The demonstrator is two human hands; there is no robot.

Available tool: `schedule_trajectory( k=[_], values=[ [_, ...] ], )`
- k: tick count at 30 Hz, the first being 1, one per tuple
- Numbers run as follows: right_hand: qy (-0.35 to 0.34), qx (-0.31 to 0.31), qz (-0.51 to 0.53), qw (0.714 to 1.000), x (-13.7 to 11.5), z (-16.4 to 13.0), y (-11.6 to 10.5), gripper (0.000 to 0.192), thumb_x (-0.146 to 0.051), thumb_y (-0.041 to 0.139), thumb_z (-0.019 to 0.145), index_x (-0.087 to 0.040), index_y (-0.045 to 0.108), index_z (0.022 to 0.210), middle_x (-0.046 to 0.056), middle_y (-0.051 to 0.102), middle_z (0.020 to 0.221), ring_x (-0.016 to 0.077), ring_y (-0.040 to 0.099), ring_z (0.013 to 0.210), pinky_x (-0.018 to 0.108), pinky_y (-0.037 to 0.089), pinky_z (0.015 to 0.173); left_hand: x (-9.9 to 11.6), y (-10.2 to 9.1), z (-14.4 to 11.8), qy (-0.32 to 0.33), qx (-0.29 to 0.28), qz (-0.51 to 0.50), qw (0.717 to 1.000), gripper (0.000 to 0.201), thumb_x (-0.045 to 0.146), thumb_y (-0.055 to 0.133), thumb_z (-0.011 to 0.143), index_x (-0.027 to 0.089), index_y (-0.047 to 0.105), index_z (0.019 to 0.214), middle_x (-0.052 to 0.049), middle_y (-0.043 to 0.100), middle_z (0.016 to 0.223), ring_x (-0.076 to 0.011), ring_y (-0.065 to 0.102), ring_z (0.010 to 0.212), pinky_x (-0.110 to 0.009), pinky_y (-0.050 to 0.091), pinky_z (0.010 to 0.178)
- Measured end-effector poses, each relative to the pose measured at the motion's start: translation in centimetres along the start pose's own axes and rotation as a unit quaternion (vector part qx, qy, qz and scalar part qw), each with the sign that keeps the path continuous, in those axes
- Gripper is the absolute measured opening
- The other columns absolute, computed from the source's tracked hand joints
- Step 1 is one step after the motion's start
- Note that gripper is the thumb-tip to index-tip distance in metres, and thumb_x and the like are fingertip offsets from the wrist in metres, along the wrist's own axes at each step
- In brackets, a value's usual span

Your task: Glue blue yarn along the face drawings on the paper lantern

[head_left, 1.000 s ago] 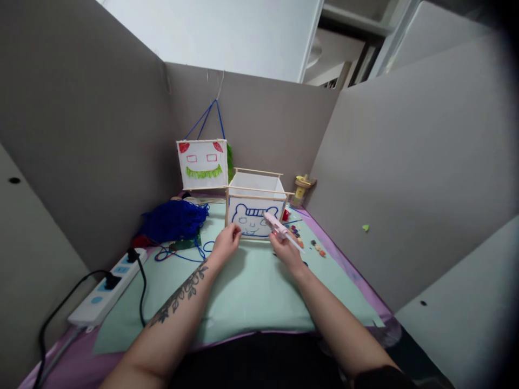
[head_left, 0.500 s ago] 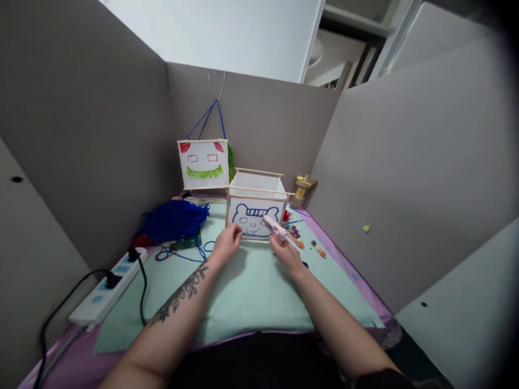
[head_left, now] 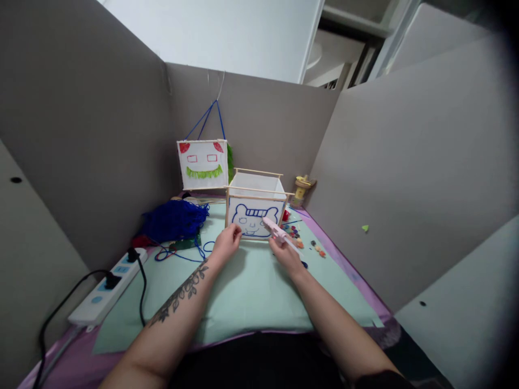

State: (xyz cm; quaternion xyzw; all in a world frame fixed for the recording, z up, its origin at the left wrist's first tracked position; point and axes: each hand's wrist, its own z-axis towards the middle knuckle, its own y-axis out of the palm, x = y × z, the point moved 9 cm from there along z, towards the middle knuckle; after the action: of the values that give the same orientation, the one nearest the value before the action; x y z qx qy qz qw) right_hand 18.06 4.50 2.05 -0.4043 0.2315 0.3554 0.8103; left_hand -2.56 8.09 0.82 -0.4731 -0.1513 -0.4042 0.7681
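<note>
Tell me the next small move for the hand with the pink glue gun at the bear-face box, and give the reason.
Probably ease the pink hot-glue gun in the right hand a little lower, to the bottom edge of the white paper box with a blue bear face and wooden stick frame. Its nozzle points at the lower right of that face, and the left hand is touching the lower left corner, seemingly steadying it.

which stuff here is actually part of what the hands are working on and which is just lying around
In use:
left hand at the bear-face box
right hand holding the pink glue gun

Lying about:
blue yarn pile
hanging face box
power strip
small coloured beads
yellow bottle
</note>
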Motion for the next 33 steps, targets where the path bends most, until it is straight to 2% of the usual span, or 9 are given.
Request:
schedule_trajectory(
  k=[6,11,14,17,20,23,25,29,33],
  values=[
    [-0.074,-0.022,-0.05,0.996,-0.7,-0.3,0.2,0.025,-0.034,0.05,0.078,-0.017,0.065,0.087,0.007,0.066,0.082,0.0209,0.06,0.076,0.031,0.048,0.071,-0.4,-0.6,0.1,-0.025,0.015,0.005,1.0,0.007,0.021,0.048,0.081,0.021,0.054,0.084,-0.003,0.061,0.078,-0.0169,0.055,0.069,-0.028,0.04,0.064],
    [-0.135,-0.236,-0.106,0.957,-1.8,-2.6,2.9,0.029,-0.033,0.057,0.076,-0.023,0.066,0.101,0.005,0.069,0.092,0.021,0.061,0.08,0.029,0.045,0.071,-2.7,-2.5,0.3,-0.106,0.082,-0.04,0.99,0.003,0.022,0.05,0.078,0.02,0.053,0.079,-0.001,0.06,0.072,-0.0162,0.055,0.068,-0.028,0.041,0.065],
    [-0.155,-0.325,-0.131,0.924,-2.3,-4.2,3.7,0.054,-0.038,0.071,0.064,-0.025,0.062,0.115,0.007,0.068,0.097,0.0236,0.06,0.084,0.03,0.043,0.073,-3.8,-2.3,0.4,-0.149,0.092,-0.132,0.976,0.005,0.023,0.055,0.074,0.019,0.052,0.076,0.0,0.058,0.068,-0.0144,0.056,0.066,-0.026,0.042,0.063],
    [-0.172,-0.394,-0.074,0.9,-3.4,-5.2,3.9,0.076,-0.042,0.078,0.054,-0.025,0.055,0.125,0.007,0.065,0.098,0.0231,0.058,0.086,0.031,0.043,0.077,-3.6,-1.2,0.2,-0.172,0.066,-0.255,0.949,0.015,0.028,0.061,0.07,0.019,0.052,0.078,0.001,0.059,0.067,-0.013,0.056,0.064,-0.024,0.042,0.058],
    [-0.147,-0.35,0.022,0.925,-4.7,-3.8,3.0,0.054,-0.036,0.071,0.066,-0.023,0.06,0.118,0.005,0.063,0.094,0.0186,0.058,0.082,0.03,0.045,0.076,-2.6,0.2,-0.4,-0.205,0.019,-0.346,0.915,0.028,0.035,0.065,0.065,0.018,0.05,0.081,-0.001,0.062,0.069,-0.0123,0.056,0.061,-0.022,0.038,0.052],
    [-0.063,-0.195,0.075,0.976,-4.8,-1.3,1.6,0.023,-0.028,0.059,0.075,-0.019,0.068,0.094,0.004,0.063,0.084,0.0156,0.057,0.074,0.029,0.046,0.07,-0.9,1.1,-0.9,-0.213,-0.026,-0.391,0.895,0.036,0.041,0.068,0.062,0.018,0.048,0.083,0.0,0.062,0.068,-0.0103,0.053,0.055,-0.021,0.033,0.049],
    [-0.006,-0.127,0.106,0.986,-4.7,-0.4,1.7,0.017,-0.027,0.057,0.074,-0.018,0.069,0.082,0.004,0.064,0.079,0.0154,0.058,0.071,0.028,0.046,0.067,0.1,1.4,-1.2,-0.204,-0.045,-0.405,0.89,0.039,0.042,0.069,0.06,0.019,0.048,0.083,0.002,0.06,0.065,-0.009,0.049,0.053,-0.021,0.031,0.049],
    [0.072,-0.098,0.187,0.975,-4.5,0.1,3.3,0.015,-0.029,0.06,0.07,-0.017,0.066,0.074,0.002,0.064,0.068,0.0141,0.056,0.061,0.026,0.045,0.057,1.2,2.0,-1.5,-0.188,-0.077,-0.429,0.88,0.039,0.039,0.072,0.06,0.019,0.046,0.081,0.006,0.055,0.057,-0.0076,0.047,0.05,-0.02,0.031,0.049],
    [0.125,-0.125,0.239,0.955,-4.0,-0.1,4.3,0.015,-0.03,0.06,0.067,-0.016,0.063,0.07,-0.002,0.057,0.058,0.0089,0.044,0.044,0.021,0.036,0.042,1.6,2.2,-1.7,-0.188,-0.095,-0.435,0.875,0.037,0.035,0.073,0.06,0.019,0.044,0.078,0.008,0.052,0.052,-0.0079,0.048,0.049,-0.019,0.031,0.049]
  ],
)
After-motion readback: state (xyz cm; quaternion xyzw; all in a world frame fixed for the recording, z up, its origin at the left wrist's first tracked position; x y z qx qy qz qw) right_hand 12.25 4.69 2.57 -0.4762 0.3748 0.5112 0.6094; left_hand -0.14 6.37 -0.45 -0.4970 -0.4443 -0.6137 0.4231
